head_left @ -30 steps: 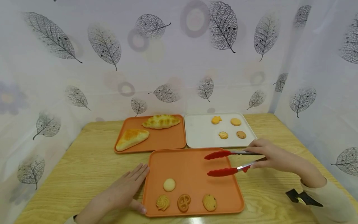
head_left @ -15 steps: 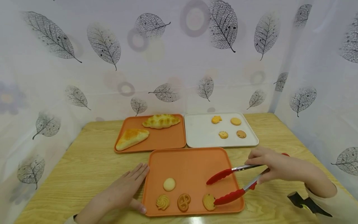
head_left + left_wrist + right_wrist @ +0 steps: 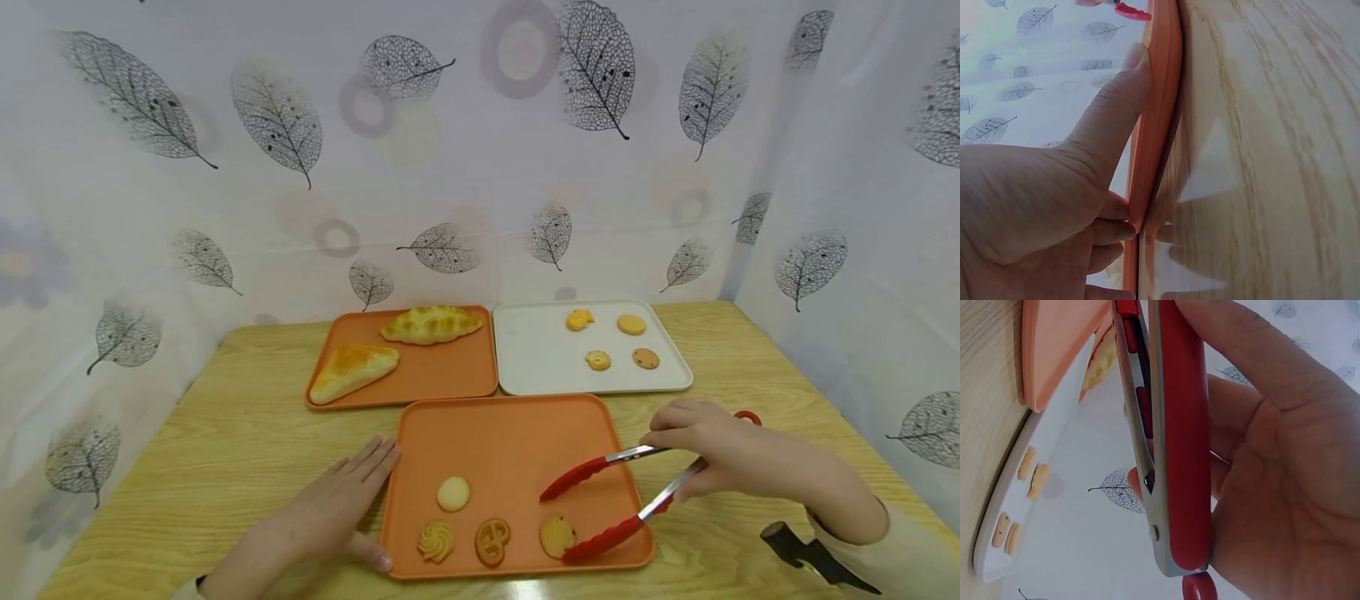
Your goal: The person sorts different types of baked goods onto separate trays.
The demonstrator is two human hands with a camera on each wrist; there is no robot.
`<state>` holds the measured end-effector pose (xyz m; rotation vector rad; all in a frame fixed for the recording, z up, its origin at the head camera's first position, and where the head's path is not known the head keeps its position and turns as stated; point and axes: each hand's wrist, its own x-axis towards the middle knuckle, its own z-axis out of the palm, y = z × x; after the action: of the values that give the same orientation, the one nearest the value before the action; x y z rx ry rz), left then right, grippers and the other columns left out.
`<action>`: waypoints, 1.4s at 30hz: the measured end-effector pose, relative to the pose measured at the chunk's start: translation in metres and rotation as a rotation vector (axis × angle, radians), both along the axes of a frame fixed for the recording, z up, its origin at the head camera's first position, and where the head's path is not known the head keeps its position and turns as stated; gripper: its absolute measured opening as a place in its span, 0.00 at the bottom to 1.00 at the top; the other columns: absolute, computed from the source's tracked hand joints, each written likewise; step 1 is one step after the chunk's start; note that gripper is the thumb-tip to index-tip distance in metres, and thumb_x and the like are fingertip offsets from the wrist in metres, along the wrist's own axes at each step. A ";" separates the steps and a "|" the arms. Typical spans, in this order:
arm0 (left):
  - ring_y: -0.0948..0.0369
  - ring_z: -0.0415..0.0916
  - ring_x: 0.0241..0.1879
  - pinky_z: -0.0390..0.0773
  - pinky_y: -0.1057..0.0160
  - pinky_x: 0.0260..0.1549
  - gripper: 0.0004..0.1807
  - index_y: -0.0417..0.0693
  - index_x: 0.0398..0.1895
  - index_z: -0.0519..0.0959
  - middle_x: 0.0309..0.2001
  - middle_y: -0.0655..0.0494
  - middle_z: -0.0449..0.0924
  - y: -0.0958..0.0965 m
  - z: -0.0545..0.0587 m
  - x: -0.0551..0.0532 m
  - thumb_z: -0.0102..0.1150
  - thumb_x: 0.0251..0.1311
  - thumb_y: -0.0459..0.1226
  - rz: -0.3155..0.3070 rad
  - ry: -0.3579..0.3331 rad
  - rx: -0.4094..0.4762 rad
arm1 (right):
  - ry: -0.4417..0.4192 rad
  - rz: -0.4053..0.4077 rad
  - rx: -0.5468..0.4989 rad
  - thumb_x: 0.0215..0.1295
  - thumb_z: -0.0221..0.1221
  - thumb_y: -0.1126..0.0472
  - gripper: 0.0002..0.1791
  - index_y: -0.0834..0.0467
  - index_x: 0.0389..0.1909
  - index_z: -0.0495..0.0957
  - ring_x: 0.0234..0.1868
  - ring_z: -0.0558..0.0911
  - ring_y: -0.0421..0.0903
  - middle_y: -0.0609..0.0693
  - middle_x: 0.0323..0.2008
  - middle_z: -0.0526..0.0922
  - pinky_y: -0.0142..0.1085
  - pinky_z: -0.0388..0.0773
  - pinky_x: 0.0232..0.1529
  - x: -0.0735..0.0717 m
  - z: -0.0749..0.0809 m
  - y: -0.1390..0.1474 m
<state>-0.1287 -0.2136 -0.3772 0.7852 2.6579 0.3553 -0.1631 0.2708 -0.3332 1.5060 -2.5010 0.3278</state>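
Observation:
My right hand (image 3: 708, 446) grips red-tipped metal tongs (image 3: 607, 540), whose arms are spread apart. The lower tip reaches the near edge of a chip-dotted cookie (image 3: 556, 535), and the upper tip is behind that cookie, over the front orange tray (image 3: 517, 425). In the right wrist view the tongs' red handle (image 3: 1185, 444) lies along my palm. My left hand (image 3: 330, 504) rests with straight fingers against the tray's left rim, thumb at the near corner. A pretzel cookie (image 3: 492, 542), a swirl cookie (image 3: 437, 542) and a round pale cookie (image 3: 453, 494) lie on the same tray.
Behind, a second orange tray (image 3: 442, 379) holds a braided bread (image 3: 432, 325) and a triangular bread (image 3: 354, 373). Beside it, a white tray (image 3: 540, 358) carries several small cookies. A leaf-patterned curtain (image 3: 465, 167) surrounds the wooden table (image 3: 247, 400) at the back and sides.
The tongs have moved down from over the tray's right side to the chip-dotted cookie, their arms spreading wider, then slightly left. My left hand has stayed in place.

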 end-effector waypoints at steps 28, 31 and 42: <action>0.42 0.39 0.77 0.56 0.32 0.67 0.70 0.37 0.77 0.47 0.78 0.39 0.42 0.001 -0.002 0.000 0.58 0.37 0.73 0.021 -0.012 0.009 | 0.134 -0.028 -0.060 0.43 0.74 0.49 0.26 0.55 0.44 0.83 0.40 0.71 0.38 0.41 0.40 0.77 0.33 0.71 0.38 -0.010 -0.011 -0.013; 0.42 0.39 0.77 0.56 0.32 0.67 0.70 0.37 0.77 0.47 0.78 0.39 0.42 0.001 -0.002 0.000 0.58 0.37 0.73 0.022 -0.012 0.007 | 0.208 -0.070 -0.067 0.54 0.66 0.41 0.25 0.56 0.45 0.83 0.41 0.72 0.40 0.41 0.40 0.77 0.36 0.71 0.40 -0.013 -0.013 -0.013; 0.42 0.39 0.78 0.56 0.33 0.67 0.70 0.37 0.77 0.47 0.78 0.39 0.41 0.001 -0.002 0.000 0.58 0.37 0.73 0.022 -0.017 0.002 | 0.417 -0.210 -0.120 0.73 0.33 0.36 0.39 0.64 0.45 0.81 0.44 0.76 0.53 0.53 0.42 0.79 0.51 0.73 0.42 -0.023 -0.017 -0.012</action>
<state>-0.1286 -0.2121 -0.3791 0.7506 2.6527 0.3686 -0.1857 0.2587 -0.3503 1.1174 -2.2338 0.1111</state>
